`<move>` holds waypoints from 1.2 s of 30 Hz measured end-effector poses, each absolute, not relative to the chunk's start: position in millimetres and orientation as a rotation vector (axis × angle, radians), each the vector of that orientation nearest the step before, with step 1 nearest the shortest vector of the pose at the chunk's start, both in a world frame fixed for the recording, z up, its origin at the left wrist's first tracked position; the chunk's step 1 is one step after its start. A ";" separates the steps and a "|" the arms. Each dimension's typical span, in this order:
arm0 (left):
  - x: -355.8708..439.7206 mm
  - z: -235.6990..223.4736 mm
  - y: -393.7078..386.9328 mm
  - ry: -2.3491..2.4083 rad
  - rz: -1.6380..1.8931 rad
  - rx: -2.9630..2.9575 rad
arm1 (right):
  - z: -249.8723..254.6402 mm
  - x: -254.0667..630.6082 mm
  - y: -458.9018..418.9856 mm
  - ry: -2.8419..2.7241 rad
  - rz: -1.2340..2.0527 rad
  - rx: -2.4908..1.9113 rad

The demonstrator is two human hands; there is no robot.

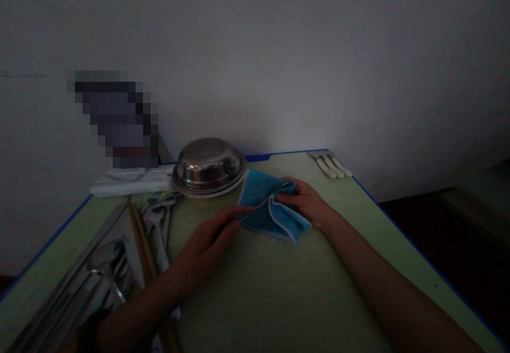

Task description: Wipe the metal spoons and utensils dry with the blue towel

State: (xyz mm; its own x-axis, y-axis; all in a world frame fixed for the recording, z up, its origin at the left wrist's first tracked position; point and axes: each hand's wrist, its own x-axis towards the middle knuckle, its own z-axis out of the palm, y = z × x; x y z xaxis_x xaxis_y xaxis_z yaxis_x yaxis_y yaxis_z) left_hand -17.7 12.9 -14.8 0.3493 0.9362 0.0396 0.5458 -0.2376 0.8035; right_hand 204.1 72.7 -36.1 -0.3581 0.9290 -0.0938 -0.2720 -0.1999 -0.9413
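Observation:
A blue cloth with a pale edge [255, 183] is held above the green table [247, 300]. My right hand [306, 203] is closed on the cloth, gathering it around one end of a thin metal utensil [261, 204]. The other end of that utensil sits pinched between the thumb and fingers of my left hand [217, 233]. Folds of cloth and my fingers cover the utensil's head, so its kind is hidden.
Upturned metal bowls [209, 164] stand at the back wall. Several pieces of cutlery lie in a tray [71, 252] on the left, beside chopsticks [140, 236] and spoons [159, 228]. White-handled forks [329, 166] lie back right. A white packet [131, 184] is back left.

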 end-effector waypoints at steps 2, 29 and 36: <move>-19.1 -17.0 12.5 1.307 0.714 1.856 | -36.2 203.7 72.4 -1.114 1.726 -0.888; -17.6 -26.0 12.5 1.178 0.920 1.618 | -31.8 206.6 75.6 -0.725 1.924 -0.918; -15.9 -23.4 9.5 1.259 0.983 1.735 | -32.4 208.4 75.0 -0.879 1.801 -1.022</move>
